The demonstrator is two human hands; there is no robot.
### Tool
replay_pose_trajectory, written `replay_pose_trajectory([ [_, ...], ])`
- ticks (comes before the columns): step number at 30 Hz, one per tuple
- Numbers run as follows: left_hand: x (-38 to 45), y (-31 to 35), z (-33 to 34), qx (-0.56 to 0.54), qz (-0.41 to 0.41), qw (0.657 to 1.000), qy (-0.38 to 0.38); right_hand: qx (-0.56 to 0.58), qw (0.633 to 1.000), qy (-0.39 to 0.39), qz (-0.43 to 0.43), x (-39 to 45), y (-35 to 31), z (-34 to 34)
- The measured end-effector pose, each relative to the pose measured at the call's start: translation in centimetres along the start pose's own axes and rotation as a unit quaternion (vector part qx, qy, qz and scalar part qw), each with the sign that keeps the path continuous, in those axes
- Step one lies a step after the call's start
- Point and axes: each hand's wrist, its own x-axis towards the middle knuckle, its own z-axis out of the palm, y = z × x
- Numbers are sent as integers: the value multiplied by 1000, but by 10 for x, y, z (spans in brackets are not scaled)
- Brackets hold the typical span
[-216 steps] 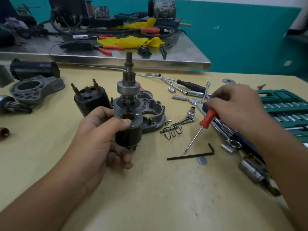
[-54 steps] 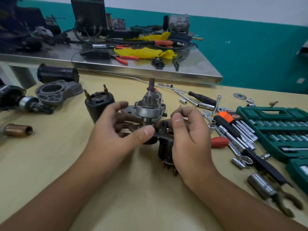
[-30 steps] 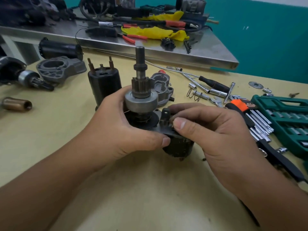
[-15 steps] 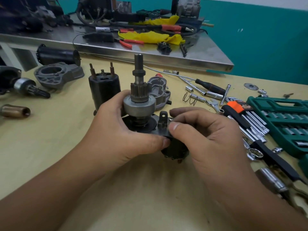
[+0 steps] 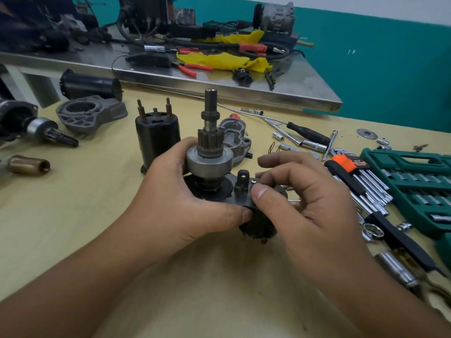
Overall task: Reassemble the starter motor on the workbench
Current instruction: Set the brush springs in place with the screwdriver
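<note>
Two hands work one starter sub-assembly [image 5: 214, 176], held just above the tan table [image 5: 73, 215] near its middle: the left hand [image 5: 175, 206] is curled round the drive-gear end with the pinion shaft upright, and the right hand [image 5: 300, 203] pinches thumb and forefinger at a small screw [image 5: 253, 181] on the mounting plate beside the black lever bracket [image 5: 242, 182]. To do this well, I judge, keep the plate level, start the screw straight by fingertip, and only then reach for a driver (cross-threading is the risk). Counted nearby: one black solenoid [image 5: 156, 140] with two copper studs, one grey nose housing [image 5: 91, 113], one green socket case [image 5: 415, 186].
</note>
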Motion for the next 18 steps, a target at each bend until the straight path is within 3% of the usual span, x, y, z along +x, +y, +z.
replay_pose_trajectory([
  [5, -1, 2, 0, -5, 6, 1000, -4, -69, 992, -64, -86, 3, 1, -6],
  [8, -1, 2, 1, -5, 6, 1000, -3, -194, 957, -99, -192, 9, 0, -13],
  [12, -1, 1, 2, 2, 6, 1000, -2, -256, 932, -122, -227, 14, -1, -17],
  [15, -1, 2, 2, -7, 10, 1000, -2, -242, 932, -121, -242, 16, -1, -15],
  [18, -1, 3, 2, -8, 10, 1000, -4, -155, 957, -107, -222, 14, 2, -15],
])
